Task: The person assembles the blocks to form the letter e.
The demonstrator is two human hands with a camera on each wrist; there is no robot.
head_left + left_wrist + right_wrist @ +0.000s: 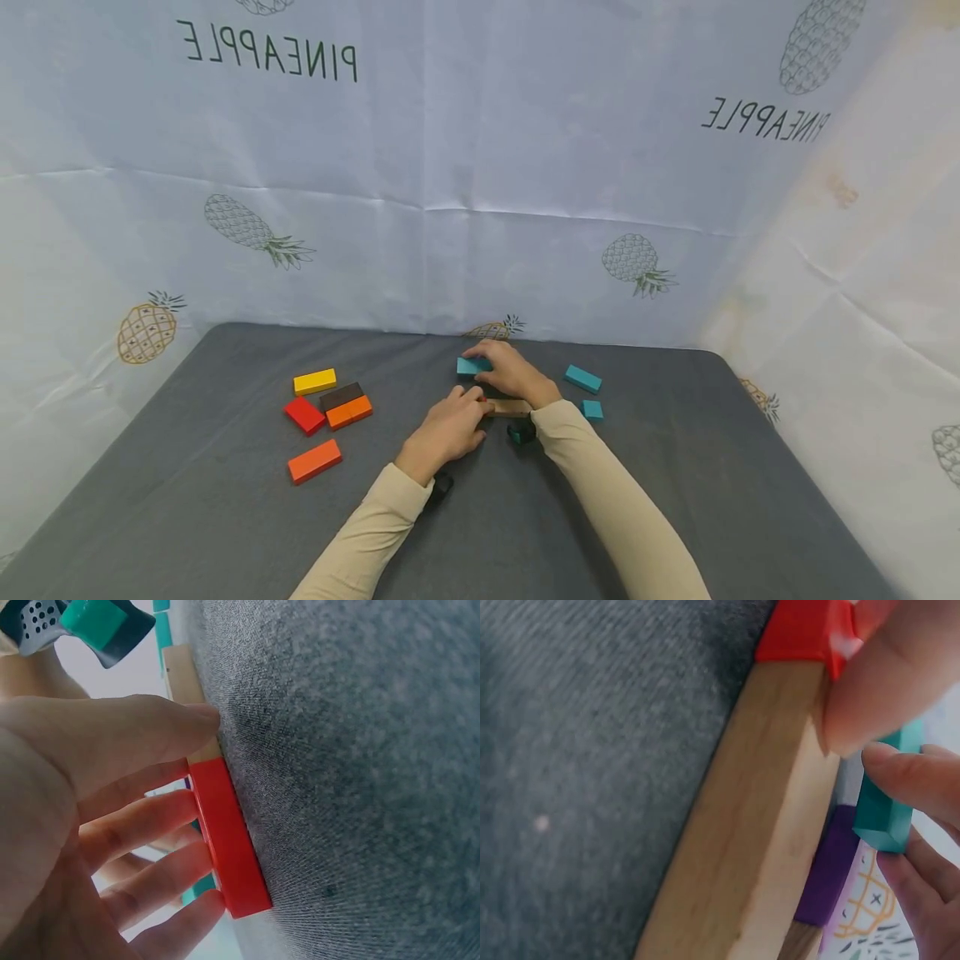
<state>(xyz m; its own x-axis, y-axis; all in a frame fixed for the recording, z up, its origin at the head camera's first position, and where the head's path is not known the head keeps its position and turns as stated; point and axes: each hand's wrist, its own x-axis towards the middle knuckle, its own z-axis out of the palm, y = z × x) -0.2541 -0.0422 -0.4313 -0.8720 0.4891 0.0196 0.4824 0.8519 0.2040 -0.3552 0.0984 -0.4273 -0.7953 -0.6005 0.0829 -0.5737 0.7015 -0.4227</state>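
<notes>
A teal block (468,367) is pinched between the thumb and fingers of my right hand (516,372), at the far middle of the table. In the right wrist view this teal block (885,817) sits above a purple block (829,866); whether they touch, I cannot tell. Nearer me, a plain wooden block (510,408) lies end to end with a red block (229,840). My left hand (447,427) rests its fingertips along the red block, its thumb extended across the wooden block (182,675) near their joint. In the head view my left hand mostly covers the red block.
Two teal blocks lie to the right, one longer (582,378) and one shorter (592,409). On the left are yellow (314,382), dark brown (341,396), orange (349,412), red (304,415) and orange-red (314,461) blocks. A pineapple-print curtain (450,167) hangs behind the grey table (225,533).
</notes>
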